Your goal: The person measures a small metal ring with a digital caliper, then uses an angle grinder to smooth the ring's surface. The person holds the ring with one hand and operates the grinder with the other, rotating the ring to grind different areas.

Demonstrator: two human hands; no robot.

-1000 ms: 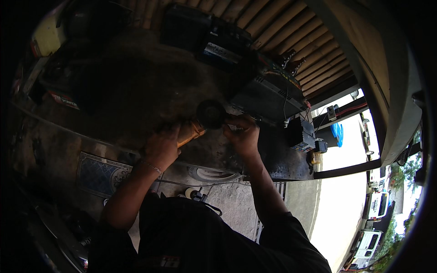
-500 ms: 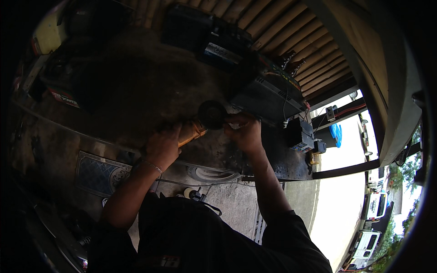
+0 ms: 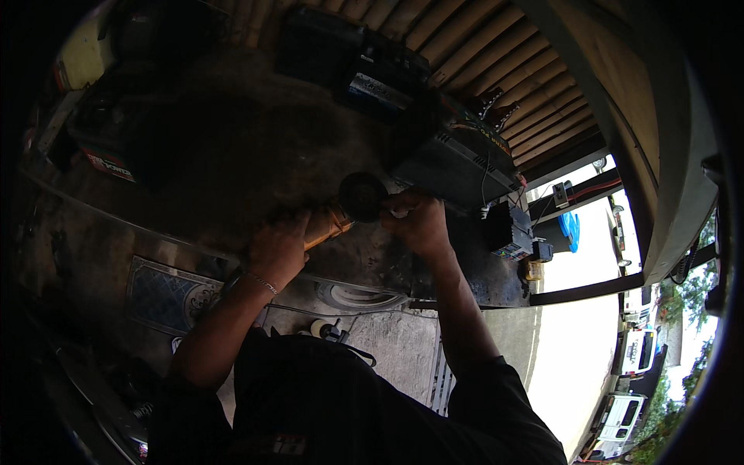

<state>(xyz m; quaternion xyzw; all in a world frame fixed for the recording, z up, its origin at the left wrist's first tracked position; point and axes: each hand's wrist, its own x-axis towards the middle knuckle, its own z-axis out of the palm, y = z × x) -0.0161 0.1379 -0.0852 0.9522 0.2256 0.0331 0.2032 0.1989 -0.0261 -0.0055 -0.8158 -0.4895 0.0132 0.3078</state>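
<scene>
Near the middle of the frame, the left hand (image 3: 279, 249) is wrapped around the orange, cylindrical body of a tool (image 3: 325, 226), fingers curled shut on it. The right hand (image 3: 418, 221) sits just right of it, fingers bunched together and pinching a small pale part (image 3: 398, 212) beside the tool's round black disc-shaped head (image 3: 362, 196), which lies between the 2 hands over the dark, grimy metal table (image 3: 232, 155). By my judgement the work at the disc is mid-way: both hands are engaged, nothing is set down, and whether the part is tight or loose cannot be told. A grey box-shaped unit (image 3: 457, 167) stands just right of centre, with black rectangular batteries (image 3: 372, 77) above.
</scene>
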